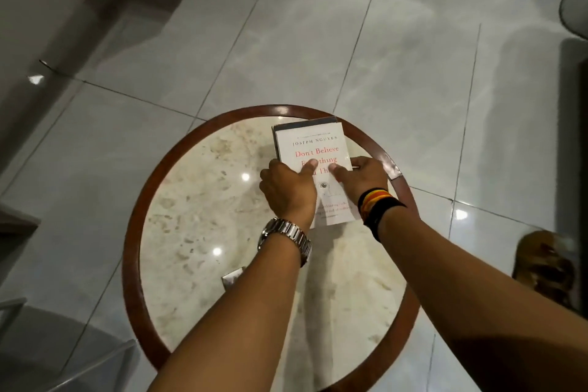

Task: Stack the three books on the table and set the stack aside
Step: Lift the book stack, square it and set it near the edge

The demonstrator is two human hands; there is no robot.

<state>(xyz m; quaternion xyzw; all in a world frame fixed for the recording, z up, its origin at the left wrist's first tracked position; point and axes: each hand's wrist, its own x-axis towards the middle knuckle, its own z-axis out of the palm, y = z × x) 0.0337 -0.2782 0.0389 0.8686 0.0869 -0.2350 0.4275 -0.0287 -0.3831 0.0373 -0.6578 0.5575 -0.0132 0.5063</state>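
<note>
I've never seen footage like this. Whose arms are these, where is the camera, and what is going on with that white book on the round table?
There is no machine here: these are a person's own two bare arms, filmed by one wide-angle camera worn on their head, looking down. The left hand wears a metal watch; the right hand has dark wristbands. Both hands rest on a white book with red title lettering, thumbs on the cover and fingers along its sides. It lies on a round stone-topped table with a dark wooden rim, towards the far edge. A darker book peeks out beneath it, so this is a stack; how many books it holds cannot be told. Around the table is shiny tiled floor.
</note>
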